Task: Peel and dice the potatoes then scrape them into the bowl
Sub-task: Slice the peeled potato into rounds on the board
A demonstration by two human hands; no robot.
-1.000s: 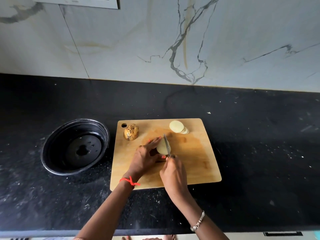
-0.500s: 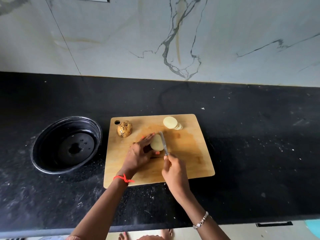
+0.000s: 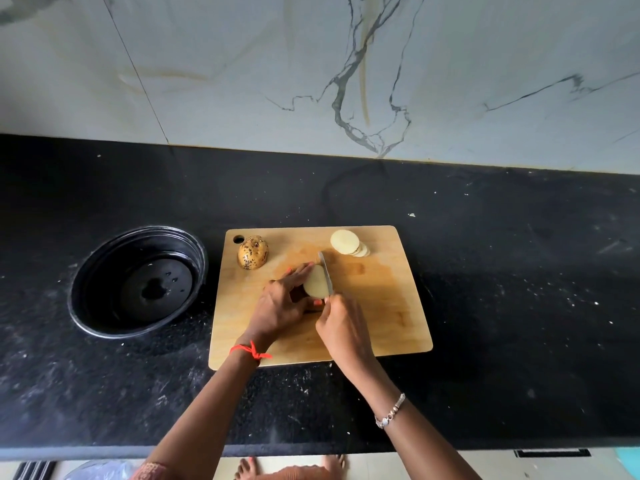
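On the wooden cutting board [image 3: 391, 306], my left hand [image 3: 280, 303] pins a peeled potato [image 3: 315, 282], its pale cut face turned to the right. My right hand [image 3: 341, 323] grips a knife [image 3: 326, 273], whose blade stands against that cut face. A stack of round potato slices [image 3: 348, 243] lies at the board's far right. An unpeeled, dark-speckled potato [image 3: 252, 252] sits at the board's far left corner. The black bowl [image 3: 86, 271] stands left of the board with nothing in it but a few water drops.
The board lies on a black stone counter [image 3: 519, 289] backed by a white marble wall [image 3: 311, 64]. The counter's front edge runs along the bottom, with bare feet on the floor below it.
The knife blade stays against the potato's cut face with only a small shift. The view has drifted a little; the slices, whole potato and bowl have not moved on the counter.
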